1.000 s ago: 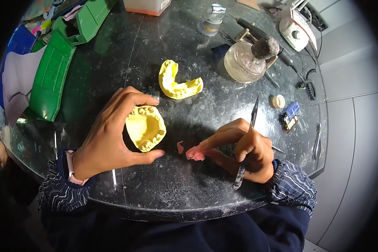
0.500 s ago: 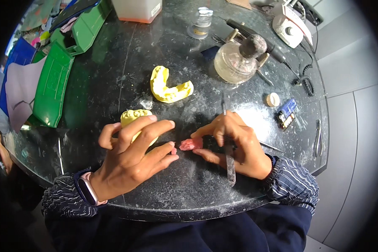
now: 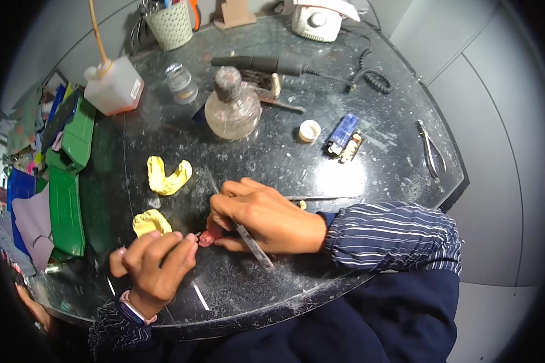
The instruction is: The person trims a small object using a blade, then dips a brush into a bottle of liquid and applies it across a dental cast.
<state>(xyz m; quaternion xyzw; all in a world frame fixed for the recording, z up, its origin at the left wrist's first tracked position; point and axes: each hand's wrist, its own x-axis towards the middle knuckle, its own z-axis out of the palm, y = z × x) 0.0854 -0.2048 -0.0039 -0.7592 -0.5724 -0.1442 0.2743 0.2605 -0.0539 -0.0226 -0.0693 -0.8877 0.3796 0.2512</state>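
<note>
My right hand (image 3: 263, 218) grips a lump of pink wax (image 3: 208, 239) between thumb and fingertips. Tucked through the same hand is a slim metal wax knife (image 3: 254, 247), slanting toward the table's near edge. My left hand (image 3: 157, 263) is closed in a pinch at the left side of the lump, on a bit of the pink wax mostly hidden by the fingertips. Just beyond the left fingers lies a yellow dental cast (image 3: 148, 222), partly covered by them. A second, horseshoe-shaped yellow cast (image 3: 171, 181) rests farther away.
Beyond the hands stand a glass spirit burner (image 3: 233, 115), a glass jar (image 3: 181, 85) and a handpiece (image 3: 257, 64). A white cup (image 3: 309, 130), blue lighter (image 3: 343, 133) and pliers (image 3: 431, 151) lie rightward. Green bins (image 3: 66, 212) line the left.
The view has swung to the right, so the table's things appear farther left. My left fingertips have come up against the pink lump, where a small gap was before.
</note>
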